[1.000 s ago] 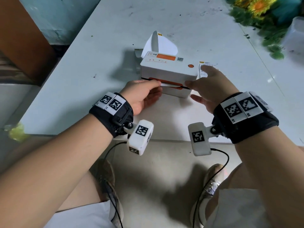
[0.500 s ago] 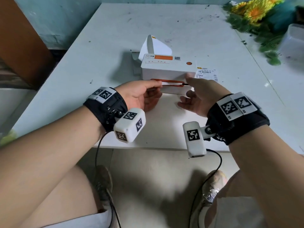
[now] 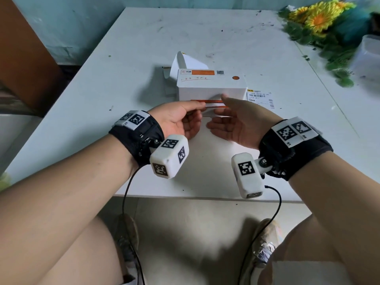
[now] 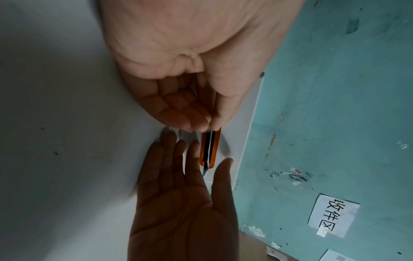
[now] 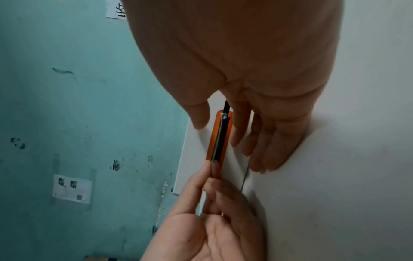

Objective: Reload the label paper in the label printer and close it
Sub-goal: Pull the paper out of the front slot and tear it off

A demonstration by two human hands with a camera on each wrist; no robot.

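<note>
Fingertips (image 5: 212, 167) of the left hand (image 3: 181, 118) pinching thumb against forefinger on the thin white label paper edge (image 3: 213, 104) at the orange-rimmed slot (image 5: 220, 137), palm turned up, wrist hovering over the near part of the white table (image 3: 102, 89). Right hand (image 3: 236, 120) reaching in opposite, palm up, fingers straight and close together under the slot, thumb lying above it, gripping nothing. Sitting just beyond both hands, mid-table, the white box-shaped label printer (image 3: 211, 84), lid down, slot facing near. Curling up behind its far left corner, a white paper strip (image 3: 185, 64). Lying flat just right of it, a printed barcode label (image 3: 260, 97).
</note>
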